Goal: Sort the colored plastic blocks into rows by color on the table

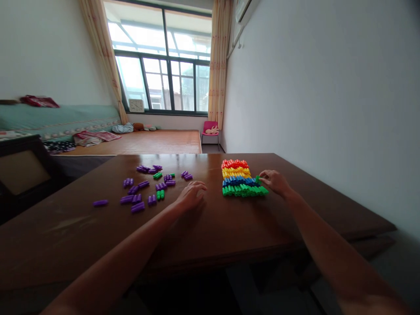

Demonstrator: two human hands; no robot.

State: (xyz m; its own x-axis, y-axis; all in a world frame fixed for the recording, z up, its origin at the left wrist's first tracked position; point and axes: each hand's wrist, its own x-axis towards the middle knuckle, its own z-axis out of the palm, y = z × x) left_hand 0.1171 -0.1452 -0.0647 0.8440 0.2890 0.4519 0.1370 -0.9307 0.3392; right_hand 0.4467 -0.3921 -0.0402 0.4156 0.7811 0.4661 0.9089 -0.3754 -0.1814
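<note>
My right hand (274, 181) pinches a small green plastic piece (257, 179) at the right end of the coloured rows. Those rows lie on the table as red pieces (235, 164), yellow pieces (235, 172), blue pieces (238, 180) and, nearest me, green pieces (244, 191). My left hand (192, 195) rests on the tabletop left of the rows, fingers loosely curved, with nothing visible in it. Further left, purple pieces (138, 207) lie scattered in small groups. Among them are a few green pieces (160, 194).
The brown table (210, 232) has its right edge near a white wall (321, 87). Behind it stand a bed (164, 139) and a pink chair (210, 128) below the window. A dark cabinet (19, 170) is at the left.
</note>
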